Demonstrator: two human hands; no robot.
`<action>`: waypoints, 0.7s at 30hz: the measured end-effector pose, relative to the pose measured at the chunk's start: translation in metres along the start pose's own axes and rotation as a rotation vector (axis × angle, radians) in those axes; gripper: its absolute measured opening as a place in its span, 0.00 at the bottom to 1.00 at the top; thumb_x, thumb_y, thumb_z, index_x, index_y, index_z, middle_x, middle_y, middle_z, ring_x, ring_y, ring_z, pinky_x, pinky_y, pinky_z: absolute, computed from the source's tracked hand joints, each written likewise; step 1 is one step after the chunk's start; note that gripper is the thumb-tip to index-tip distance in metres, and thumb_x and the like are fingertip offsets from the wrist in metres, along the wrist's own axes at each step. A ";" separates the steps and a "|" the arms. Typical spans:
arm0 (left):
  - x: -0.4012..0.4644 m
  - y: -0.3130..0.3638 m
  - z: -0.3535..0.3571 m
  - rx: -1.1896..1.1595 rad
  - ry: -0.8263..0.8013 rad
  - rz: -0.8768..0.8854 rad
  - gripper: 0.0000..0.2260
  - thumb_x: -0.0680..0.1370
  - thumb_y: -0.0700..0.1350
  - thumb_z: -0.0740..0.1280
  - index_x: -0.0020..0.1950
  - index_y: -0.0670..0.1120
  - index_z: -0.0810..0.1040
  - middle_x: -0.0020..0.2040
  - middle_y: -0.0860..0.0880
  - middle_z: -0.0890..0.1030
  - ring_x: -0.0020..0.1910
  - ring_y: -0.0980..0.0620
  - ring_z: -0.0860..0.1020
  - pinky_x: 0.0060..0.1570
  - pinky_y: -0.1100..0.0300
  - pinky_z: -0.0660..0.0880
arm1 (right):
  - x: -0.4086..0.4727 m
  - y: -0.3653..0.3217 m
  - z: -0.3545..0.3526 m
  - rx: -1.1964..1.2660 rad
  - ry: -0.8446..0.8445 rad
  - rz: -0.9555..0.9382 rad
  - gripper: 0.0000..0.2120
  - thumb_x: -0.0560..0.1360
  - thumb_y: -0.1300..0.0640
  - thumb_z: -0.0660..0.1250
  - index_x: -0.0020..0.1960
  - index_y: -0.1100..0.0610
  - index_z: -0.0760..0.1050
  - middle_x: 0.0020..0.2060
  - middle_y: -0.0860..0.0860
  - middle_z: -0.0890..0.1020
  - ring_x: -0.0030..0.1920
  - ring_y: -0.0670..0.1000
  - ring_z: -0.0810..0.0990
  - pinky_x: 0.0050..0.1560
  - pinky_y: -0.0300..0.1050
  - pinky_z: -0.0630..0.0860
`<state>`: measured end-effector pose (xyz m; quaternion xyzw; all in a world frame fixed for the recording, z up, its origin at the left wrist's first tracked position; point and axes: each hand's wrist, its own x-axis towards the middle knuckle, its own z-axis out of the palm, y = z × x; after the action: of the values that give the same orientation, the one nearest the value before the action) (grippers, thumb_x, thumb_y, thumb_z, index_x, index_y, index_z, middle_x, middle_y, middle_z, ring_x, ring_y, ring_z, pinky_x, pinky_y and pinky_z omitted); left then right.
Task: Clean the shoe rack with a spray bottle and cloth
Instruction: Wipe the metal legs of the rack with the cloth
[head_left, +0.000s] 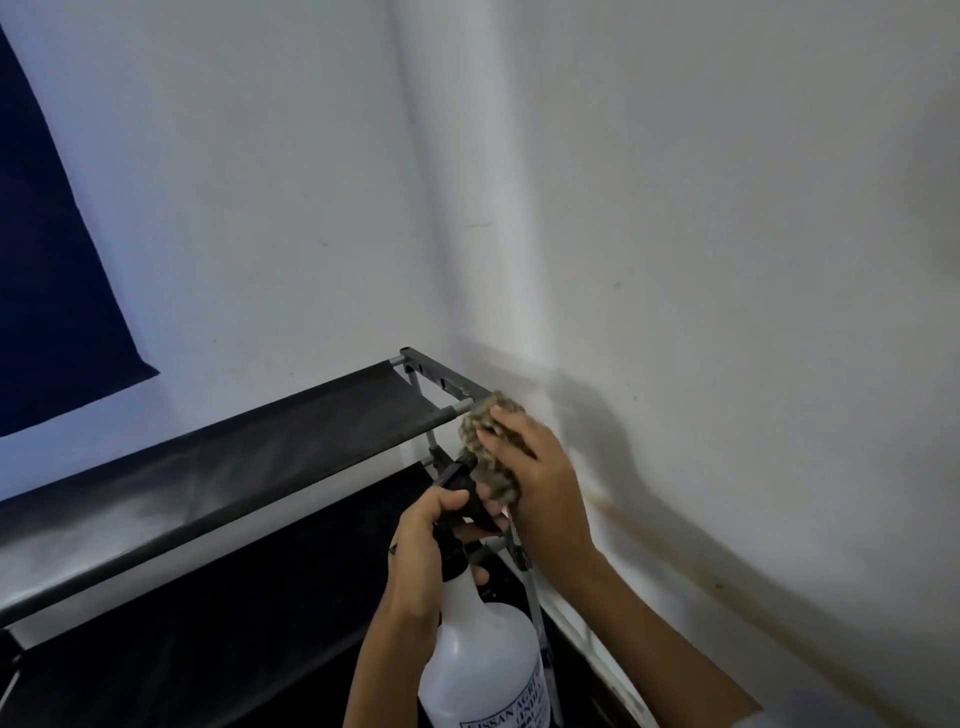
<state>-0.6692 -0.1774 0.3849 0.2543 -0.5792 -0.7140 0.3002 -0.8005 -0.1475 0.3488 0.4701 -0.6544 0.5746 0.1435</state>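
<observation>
A shoe rack (291, 431) with black fabric shelves and grey metal tubes stands in the corner of a white-walled room. My left hand (421, 556) grips the black trigger head of a white spray bottle (483, 660), nozzle aimed toward the rack's right end. My right hand (540, 478) holds a bunched brownish cloth (480, 431) against the right front corner of the top shelf, where the front tube meets the side bar. The cloth hangs down behind the nozzle.
White walls (675, 234) meet in a corner just behind the rack's right end. A dark blue cloth (47, 286) hangs on the left wall. A lower black shelf (208, 634) lies under the top one. A white skirting edge (582, 629) runs along the right wall.
</observation>
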 end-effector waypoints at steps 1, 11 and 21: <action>0.000 0.000 0.000 0.006 0.007 -0.006 0.12 0.70 0.46 0.61 0.42 0.41 0.80 0.40 0.41 0.82 0.39 0.46 0.81 0.29 0.59 0.68 | -0.009 0.003 0.000 0.054 -0.024 0.056 0.13 0.75 0.54 0.68 0.59 0.46 0.78 0.59 0.48 0.78 0.60 0.47 0.76 0.62 0.42 0.72; 0.003 0.005 -0.006 -0.037 -0.016 -0.021 0.16 0.64 0.50 0.63 0.43 0.41 0.79 0.41 0.42 0.81 0.43 0.44 0.78 0.31 0.58 0.67 | -0.041 0.019 -0.004 0.143 0.008 0.158 0.06 0.73 0.63 0.69 0.48 0.54 0.78 0.47 0.53 0.83 0.50 0.56 0.83 0.48 0.51 0.79; 0.006 0.002 -0.003 -0.023 -0.028 -0.070 0.14 0.63 0.50 0.63 0.39 0.42 0.80 0.39 0.42 0.81 0.38 0.46 0.79 0.24 0.60 0.69 | -0.065 0.057 0.037 -0.048 -0.078 0.086 0.22 0.72 0.56 0.71 0.65 0.46 0.75 0.68 0.43 0.68 0.60 0.46 0.75 0.58 0.26 0.68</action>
<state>-0.6706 -0.1837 0.3865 0.2612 -0.5657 -0.7342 0.2698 -0.7981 -0.1563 0.2554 0.4601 -0.6928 0.5454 0.1043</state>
